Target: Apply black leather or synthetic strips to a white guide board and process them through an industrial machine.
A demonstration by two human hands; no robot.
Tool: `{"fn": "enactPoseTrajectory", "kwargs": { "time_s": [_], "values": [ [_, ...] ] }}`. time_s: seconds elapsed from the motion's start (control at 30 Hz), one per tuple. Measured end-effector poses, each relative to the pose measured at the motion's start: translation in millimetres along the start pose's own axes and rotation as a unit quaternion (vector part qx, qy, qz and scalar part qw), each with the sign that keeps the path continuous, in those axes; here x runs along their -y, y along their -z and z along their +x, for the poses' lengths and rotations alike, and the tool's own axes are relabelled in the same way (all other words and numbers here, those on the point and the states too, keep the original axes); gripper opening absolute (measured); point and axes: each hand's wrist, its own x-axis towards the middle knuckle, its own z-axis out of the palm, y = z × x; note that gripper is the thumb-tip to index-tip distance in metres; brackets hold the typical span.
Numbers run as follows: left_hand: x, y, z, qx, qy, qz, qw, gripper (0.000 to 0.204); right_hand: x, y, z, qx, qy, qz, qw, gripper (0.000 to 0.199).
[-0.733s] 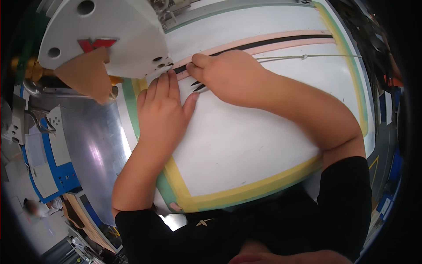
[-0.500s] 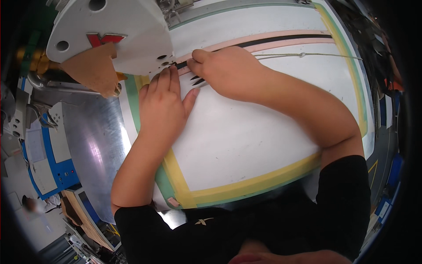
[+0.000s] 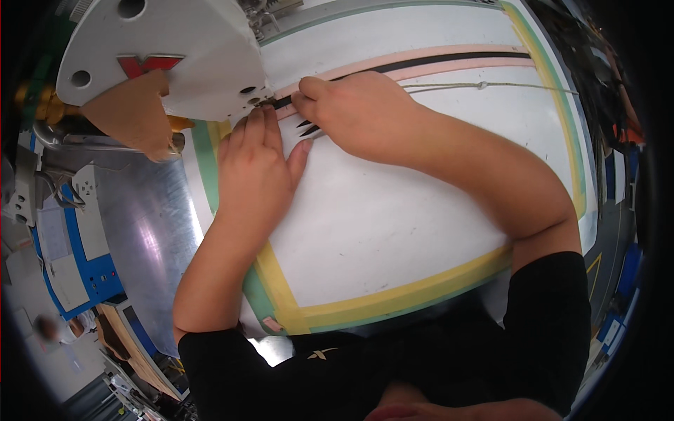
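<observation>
A black strip edged by pink bands runs across the white work surface to the white sewing machine head. My left hand lies flat, fingers stretched out over the strip's end beside the machine, thumb apart. My right hand is closed just right of it, its thumb and forefinger down on the strip. Two dark pointed tips of a tool like thread snips stick out from under this hand; the handle is hidden. The needle area is partly hidden by the machine head and my left fingers.
A knotted cord crosses the surface right of my right hand. Yellow tape and green tape border the surface. Brown paper hangs on the machine. At left are a metal table, a blue-and-white cabinet and a distant person.
The machine head appears farther left in the picture. Both my hands have shifted slightly left, still close together at the strip.
</observation>
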Motion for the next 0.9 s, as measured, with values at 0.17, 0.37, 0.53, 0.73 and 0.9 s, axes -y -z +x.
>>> {"fn": "enactPoseTrajectory", "kwargs": {
  "time_s": [0.17,0.37,0.53,0.73,0.9],
  "values": [
    [-0.2,0.3,-3.1,-0.001,-0.004,0.012,1.000,0.061,2.3,-2.8,-1.7,-0.006,0.001,0.006,1.000,0.016],
    [-1.0,0.8,-1.4,0.002,-0.004,0.010,1.000,0.061,3.6,-3.9,-3.4,0.004,-0.005,-0.003,1.000,0.017],
    [-0.1,1.9,0.1,0.006,0.001,0.003,1.000,0.061,3.1,-3.0,-2.2,0.005,-0.014,-0.010,1.000,0.017],
    [0.4,0.3,0.2,0.009,-0.003,0.006,1.000,0.060,1.4,-1.6,-3.4,-0.011,-0.004,0.002,1.000,0.016],
    [1.0,1.1,-3.0,0.011,0.002,0.013,1.000,0.060,4.9,-2.4,-2.2,-0.005,-0.004,0.001,1.000,0.015]
  ]
}}
